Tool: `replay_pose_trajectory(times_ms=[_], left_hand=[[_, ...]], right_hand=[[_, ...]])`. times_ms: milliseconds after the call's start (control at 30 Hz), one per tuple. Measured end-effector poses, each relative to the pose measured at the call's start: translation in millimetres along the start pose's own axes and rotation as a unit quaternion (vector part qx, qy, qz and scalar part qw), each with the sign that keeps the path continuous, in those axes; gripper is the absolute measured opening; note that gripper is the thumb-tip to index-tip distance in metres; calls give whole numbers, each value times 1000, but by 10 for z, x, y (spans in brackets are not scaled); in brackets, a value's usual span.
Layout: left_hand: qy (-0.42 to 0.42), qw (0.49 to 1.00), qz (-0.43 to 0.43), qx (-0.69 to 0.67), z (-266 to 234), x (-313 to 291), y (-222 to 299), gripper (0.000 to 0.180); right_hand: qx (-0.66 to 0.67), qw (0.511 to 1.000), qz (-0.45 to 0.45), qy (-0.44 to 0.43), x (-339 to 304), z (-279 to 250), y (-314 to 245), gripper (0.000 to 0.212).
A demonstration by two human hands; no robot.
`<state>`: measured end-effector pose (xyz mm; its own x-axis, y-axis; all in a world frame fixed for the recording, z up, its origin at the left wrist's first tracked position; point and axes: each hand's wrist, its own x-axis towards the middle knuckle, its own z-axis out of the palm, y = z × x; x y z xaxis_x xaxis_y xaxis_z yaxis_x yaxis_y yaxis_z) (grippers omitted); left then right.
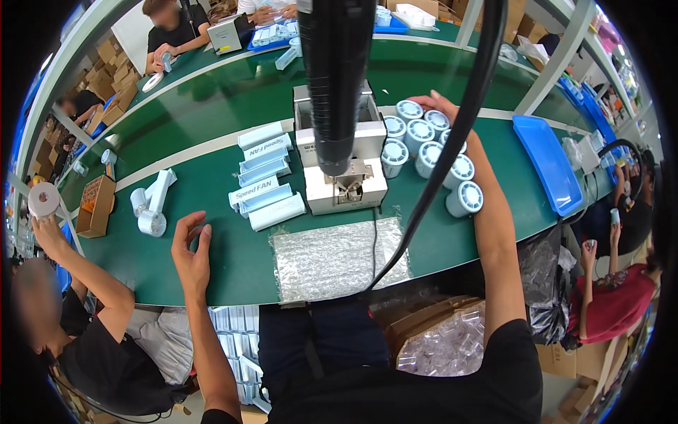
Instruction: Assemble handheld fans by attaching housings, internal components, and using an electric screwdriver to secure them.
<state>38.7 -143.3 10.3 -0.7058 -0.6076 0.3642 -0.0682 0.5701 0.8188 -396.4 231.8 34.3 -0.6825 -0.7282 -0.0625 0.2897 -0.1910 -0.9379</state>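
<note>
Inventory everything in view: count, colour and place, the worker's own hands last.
Table: one, green, middle.
Machine: one, white, centre.
Overhead tool: one, black, centre.
Thick cable: one, black, centre-right.
Round parts: about nine, pale blue, right of machine.
Casings: about seven, pale blue, left of machine.
Joined parts: several, pale blue, left.
Bubble wrap: one, clear, front.
Large tray: one, blue, right.
Small carton: one, brown, left.
Clear pieces: many, transparent, below table.
Stacked parts: many, pale blue, below table.
Background boxes: many, brown, rear.
Other people: several, mostly dark-clothed, around.
Left hand: one, bare, left.
Right hand: one, bare, behind round parts.
</note>
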Motion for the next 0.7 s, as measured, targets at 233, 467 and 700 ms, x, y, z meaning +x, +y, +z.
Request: replay_pose_trajectory(times_ms=[233, 467, 700], left_hand=[[-28, 998, 52, -7, 174, 170, 184, 26], [-83, 990, 112, 15, -23, 193, 373, 27], [-126, 960, 72, -238, -600, -126, 241, 30]], right_hand=[[104, 993, -38, 50, 75, -269, 94, 62], [58, 997, -33, 46, -166, -432, 143, 58], [-229, 943, -106, 217, -1528, -1394, 244, 48]])
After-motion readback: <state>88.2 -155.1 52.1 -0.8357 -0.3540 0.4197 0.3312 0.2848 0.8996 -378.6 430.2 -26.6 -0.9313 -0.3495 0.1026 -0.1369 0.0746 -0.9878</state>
